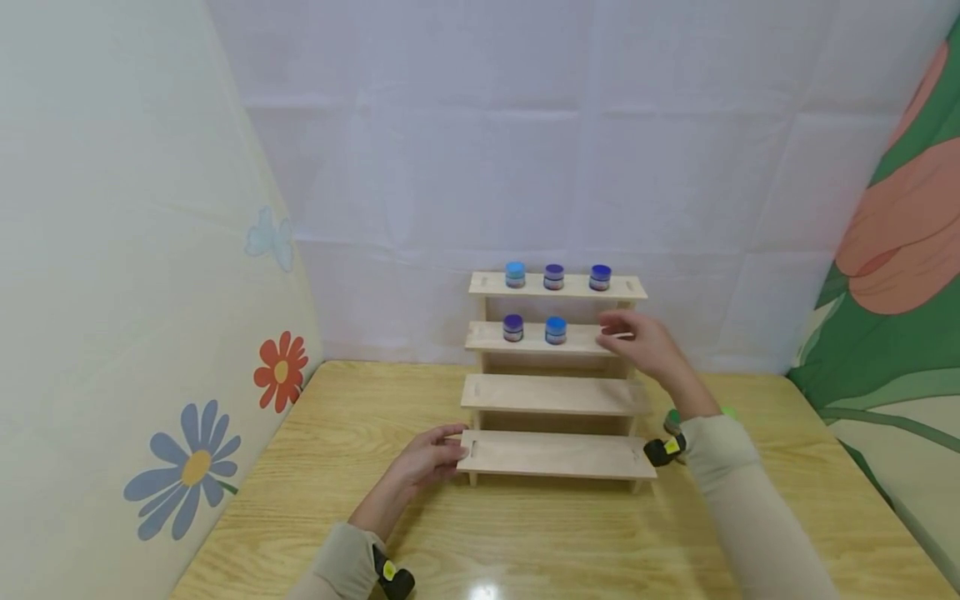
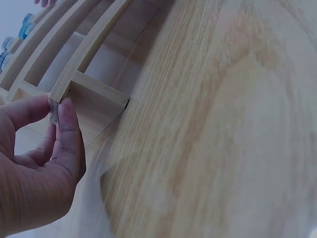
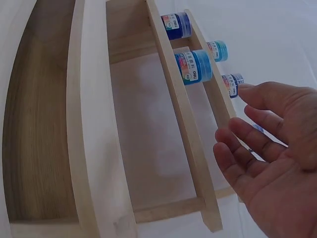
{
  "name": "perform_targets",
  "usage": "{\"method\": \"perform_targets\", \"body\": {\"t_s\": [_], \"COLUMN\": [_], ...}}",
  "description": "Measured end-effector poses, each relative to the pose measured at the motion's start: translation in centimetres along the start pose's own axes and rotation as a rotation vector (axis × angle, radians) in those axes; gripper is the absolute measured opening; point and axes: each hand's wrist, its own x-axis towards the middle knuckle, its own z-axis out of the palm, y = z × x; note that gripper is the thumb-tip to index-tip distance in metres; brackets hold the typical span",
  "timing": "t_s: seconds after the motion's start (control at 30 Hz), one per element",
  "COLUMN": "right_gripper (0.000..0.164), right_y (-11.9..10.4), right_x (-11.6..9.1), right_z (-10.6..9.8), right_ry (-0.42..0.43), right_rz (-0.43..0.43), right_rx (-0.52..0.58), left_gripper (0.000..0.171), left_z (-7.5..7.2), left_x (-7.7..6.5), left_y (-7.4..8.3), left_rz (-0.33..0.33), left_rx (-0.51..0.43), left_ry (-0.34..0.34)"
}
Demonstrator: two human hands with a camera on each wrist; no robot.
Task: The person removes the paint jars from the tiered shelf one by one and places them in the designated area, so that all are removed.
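A pale wooden stepped rack [image 1: 558, 454] with several shelves stands on the table. My left hand [image 1: 426, 460] pinches the left end of its lowest shelf between thumb and fingers, as the left wrist view shows. Beside the right end of the second shelf from the top is my right hand [image 1: 643, 340], fingers loosely bent and holding nothing. That shelf bears a purple paint jar [image 1: 513, 328] and a blue paint jar [image 1: 556, 331]. On the top shelf stand a light blue jar [image 1: 515, 275], a violet jar [image 1: 553, 277] and a dark blue jar [image 1: 600, 278].
Partly hidden behind the right wrist, a green jar [image 1: 672, 421] sits on the wooden table [image 1: 360, 408] right of the rack. A white cloth [image 1: 450, 167] hangs behind. Flower-printed panels [image 1: 197, 467] flank the table on both sides.
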Motion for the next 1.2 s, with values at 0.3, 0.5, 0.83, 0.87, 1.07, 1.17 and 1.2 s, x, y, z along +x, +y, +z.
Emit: {"method": "perform_targets", "body": {"t_s": [0.3,0.5,0.83,0.87,1.07,1.17,1.2], "right_gripper": [0.041,0.042,0.046,0.048,0.052,0.051,0.051], "right_y": [-0.8,-0.9,-1.2,-1.3,-1.9,-2.0,-2.1], "right_x": [1.5,2.3,3.3,3.4,3.7,4.0,4.0], "right_z": [1.2,2.0,3.3,3.4,3.8,4.0,4.1], "right_ry": [-0.028,-0.039,-0.079,-0.083,-0.1,-0.11,-0.114], "right_rz": [0.015,0.023,0.034,0.041,0.035,0.038,0.041], "right_rx": [0.005,0.025,0.072,0.071,0.062,0.045,0.034], "left_gripper": [0.057,0.058,0.058,0.058,0.058,0.059,0.059], "left_z": [0.0,-0.2,-0.2,-0.2,-0.1,0.0,0.0], "left_x": [0.1,0.1,0.1,0.1,0.0,0.0,-0.1], "left_y": [-0.2,-0.3,-0.3,-0.3,-0.1,0.0,0.0], "left_rz": [-0.009,-0.006,-0.007,-0.008,-0.008,-0.008,-0.007], "left_rx": [-0.01,-0.01,-0.008,-0.008,-0.009,-0.008,-0.009], "left_ry": [0.016,0.009,-0.004,-0.002,0.0,-0.006,-0.007]}}
